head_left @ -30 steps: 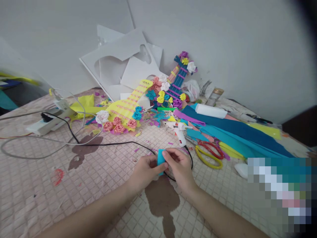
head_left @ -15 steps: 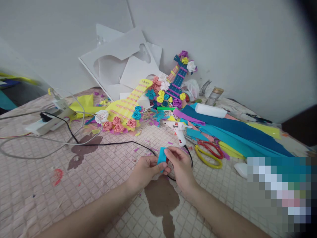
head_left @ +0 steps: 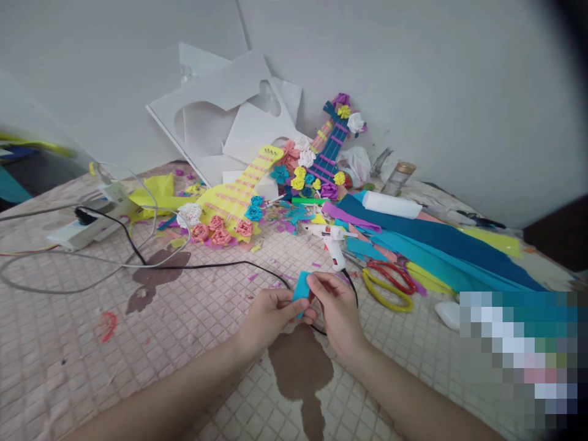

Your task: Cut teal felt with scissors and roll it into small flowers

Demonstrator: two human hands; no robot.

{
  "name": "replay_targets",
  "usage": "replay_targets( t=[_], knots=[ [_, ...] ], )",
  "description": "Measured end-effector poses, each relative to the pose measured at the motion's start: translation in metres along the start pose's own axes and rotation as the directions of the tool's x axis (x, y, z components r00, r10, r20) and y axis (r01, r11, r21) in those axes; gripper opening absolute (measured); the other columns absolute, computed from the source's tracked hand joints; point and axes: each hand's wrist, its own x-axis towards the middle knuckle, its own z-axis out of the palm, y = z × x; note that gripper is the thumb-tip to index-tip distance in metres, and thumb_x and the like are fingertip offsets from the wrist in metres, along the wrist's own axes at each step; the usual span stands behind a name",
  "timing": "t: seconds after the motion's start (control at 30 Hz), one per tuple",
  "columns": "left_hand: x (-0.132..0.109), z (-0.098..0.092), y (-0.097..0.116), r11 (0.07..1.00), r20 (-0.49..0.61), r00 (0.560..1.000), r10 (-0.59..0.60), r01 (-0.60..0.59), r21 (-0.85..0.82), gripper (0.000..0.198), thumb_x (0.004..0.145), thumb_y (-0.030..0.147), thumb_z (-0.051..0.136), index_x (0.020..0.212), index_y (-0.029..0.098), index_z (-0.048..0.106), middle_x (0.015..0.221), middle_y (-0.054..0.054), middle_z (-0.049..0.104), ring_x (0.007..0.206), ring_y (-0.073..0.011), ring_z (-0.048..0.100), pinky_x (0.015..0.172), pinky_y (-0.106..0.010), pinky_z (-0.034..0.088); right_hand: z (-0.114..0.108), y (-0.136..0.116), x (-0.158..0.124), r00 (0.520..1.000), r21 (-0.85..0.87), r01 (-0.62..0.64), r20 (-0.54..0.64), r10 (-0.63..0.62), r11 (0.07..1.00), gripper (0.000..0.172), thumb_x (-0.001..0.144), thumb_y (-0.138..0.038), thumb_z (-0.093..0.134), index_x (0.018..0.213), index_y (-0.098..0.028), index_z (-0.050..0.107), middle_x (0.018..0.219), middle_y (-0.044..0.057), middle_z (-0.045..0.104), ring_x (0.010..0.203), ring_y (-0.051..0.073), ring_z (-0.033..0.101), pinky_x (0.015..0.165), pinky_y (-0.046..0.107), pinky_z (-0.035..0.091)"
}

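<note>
My left hand (head_left: 269,315) and my right hand (head_left: 337,306) meet low in the middle of the view, both pinching a small teal piece of foam (head_left: 301,286) between thumbs and fingers. The piece stands up a little above the pink tiled floor (head_left: 193,318). Just beyond the hands lies a white glue gun (head_left: 331,242) with its black cord (head_left: 193,267) running left to a power strip (head_left: 87,228).
Yellow and red scissors (head_left: 388,283) lie right of the glue gun. Teal, blue and yellow foam sheets (head_left: 436,245) spread at right. A yellow foam guitar (head_left: 236,199) and a blue one (head_left: 328,150) with paper roses lean by white cut boards (head_left: 220,116). A glass jar (head_left: 399,176) stands near the wall.
The hands have shifted slightly up and away with the teal piece, which now tilts a little; the fingers have worked along its edge. Nothing else moved.
</note>
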Motion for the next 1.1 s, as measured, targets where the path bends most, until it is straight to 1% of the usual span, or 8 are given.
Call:
replay_targets(
  t=[0.17, 0.27, 0.37, 0.5, 0.57, 0.73, 0.93, 1.1],
  knots=[
    [0.004, -0.008, 0.005, 0.995, -0.066, 0.995, 0.071, -0.066, 0.07, 0.027, 0.077, 0.037, 0.059, 0.069, 0.013, 0.067, 0.065, -0.003, 0.068, 0.055, -0.0093, 0.051, 0.056, -0.021, 0.039, -0.007, 0.003, 0.01, 0.997, -0.024, 0.074, 0.032, -0.074, 0.997, 0.018, 0.064, -0.033, 0.073, 0.068, -0.017, 0.067, 0.062, 0.0, 0.062, 0.061, 0.012, 0.054, 0.058, 0.024, 0.043],
    [0.008, -0.018, 0.009, 0.986, -0.099, 0.987, 0.128, -0.116, 0.124, 0.026, 0.077, 0.036, 0.058, 0.065, 0.014, 0.064, 0.062, -0.002, 0.065, 0.055, -0.01, 0.051, 0.056, -0.021, 0.04, -0.012, 0.002, 0.016, 0.995, -0.047, 0.043, 0.087, -0.039, 0.998, 0.017, 0.063, -0.032, 0.074, 0.07, -0.017, 0.068, 0.06, -0.001, 0.061, 0.059, 0.011, 0.052, 0.058, 0.025, 0.041],
    [0.01, -0.024, 0.011, 0.957, -0.076, 0.983, 0.17, -0.147, 0.25, 0.025, 0.078, 0.033, 0.056, 0.063, 0.014, 0.063, 0.06, -0.001, 0.063, 0.057, -0.0108, 0.052, 0.058, -0.021, 0.04, -0.013, -0.001, 0.017, 0.986, -0.057, -0.021, 0.162, 0.03, 0.998, 0.021, 0.06, -0.031, 0.075, 0.073, -0.017, 0.068, 0.06, -0.001, 0.061, 0.058, 0.011, 0.052, 0.056, 0.024, 0.039],
    [0.007, -0.021, 0.015, 0.926, -0.035, 0.981, 0.191, -0.168, 0.337, 0.026, 0.08, 0.03, 0.053, 0.061, 0.014, 0.061, 0.059, 0.001, 0.061, 0.058, -0.0105, 0.053, 0.059, -0.02, 0.04, -0.01, -0.004, 0.012, 0.919, -0.137, -0.074, 0.375, 0.121, 0.988, 0.021, 0.065, -0.036, 0.071, 0.069, -0.015, 0.067, 0.06, 0.001, 0.063, 0.057, 0.012, 0.053, 0.053, 0.024, 0.037],
    [0.005, -0.019, 0.017, 0.917, -0.048, 0.979, 0.196, -0.165, 0.364, 0.025, 0.08, 0.027, 0.053, 0.061, 0.014, 0.061, 0.059, 0.001, 0.061, 0.058, -0.0105, 0.053, 0.058, -0.02, 0.04, -0.009, -0.005, 0.01, 0.906, -0.171, -0.043, 0.408, 0.11, 0.984, 0.022, 0.067, -0.036, 0.069, 0.066, -0.015, 0.067, 0.058, 0.002, 0.064, 0.057, 0.013, 0.054, 0.055, 0.025, 0.037],
    [0.004, -0.016, 0.018, 0.906, -0.098, 0.977, 0.188, -0.134, 0.401, 0.024, 0.079, 0.026, 0.054, 0.061, 0.015, 0.065, 0.062, 0.001, 0.065, 0.06, -0.0106, 0.056, 0.059, -0.019, 0.042, -0.009, -0.005, 0.01, 0.963, -0.21, -0.008, 0.261, 0.064, 0.978, 0.02, 0.064, -0.035, 0.071, 0.061, -0.016, 0.068, 0.056, 0.0, 0.063, 0.057, 0.012, 0.052, 0.058, 0.025, 0.038],
    [0.006, -0.015, 0.017, 0.951, -0.09, 0.99, 0.108, -0.076, 0.3, 0.02, 0.078, 0.029, 0.057, 0.068, 0.016, 0.069, 0.066, 0.0, 0.069, 0.061, -0.011, 0.059, 0.06, -0.019, 0.044, -0.012, -0.001, 0.013, 0.988, -0.207, 0.026, 0.151, 0.006, 0.978, 0.025, 0.065, -0.036, 0.071, 0.053, -0.016, 0.063, 0.049, -0.003, 0.052, 0.052, 0.01, 0.044, 0.054, 0.024, 0.034],
    [0.008, -0.016, 0.014, 0.966, -0.094, 0.993, 0.071, -0.045, 0.254, 0.018, 0.076, 0.03, 0.06, 0.069, 0.016, 0.069, 0.067, 0.0, 0.07, 0.059, -0.0108, 0.06, 0.058, -0.02, 0.044, -0.012, 0.0, 0.015, 0.997, -0.127, 0.051, 0.065, -0.043, 0.991, 0.02, 0.063, -0.036, 0.073, 0.064, -0.017, 0.067, 0.053, -0.003, 0.054, 0.055, 0.01, 0.045, 0.056, 0.025, 0.035]
  ],
)
